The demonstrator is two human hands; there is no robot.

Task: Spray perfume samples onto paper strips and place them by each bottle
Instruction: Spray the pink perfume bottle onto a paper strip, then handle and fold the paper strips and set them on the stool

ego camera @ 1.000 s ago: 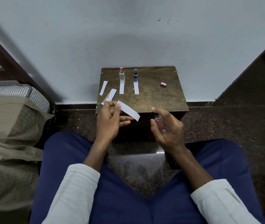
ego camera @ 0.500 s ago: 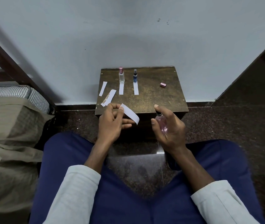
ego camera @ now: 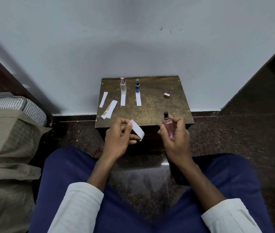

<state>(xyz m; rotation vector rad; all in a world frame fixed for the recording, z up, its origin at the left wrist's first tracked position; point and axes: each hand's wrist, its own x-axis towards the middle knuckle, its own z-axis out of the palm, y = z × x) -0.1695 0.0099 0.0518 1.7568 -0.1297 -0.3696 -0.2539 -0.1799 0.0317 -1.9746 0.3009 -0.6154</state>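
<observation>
Pink bottle (ego camera: 168,127) upright (nozzle up) in right hand (ego camera: 175,138).

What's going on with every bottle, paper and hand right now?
Pink bottle: uncapped, upright, gripped by the right hand.
Held strip: pinched by the left hand.
Clear bottle: capped, standing, a strip before it.
Blue bottle: standing, a strip before it.
Pink cap: off, lying on the table.
Spare strips: lying loose.
</observation>
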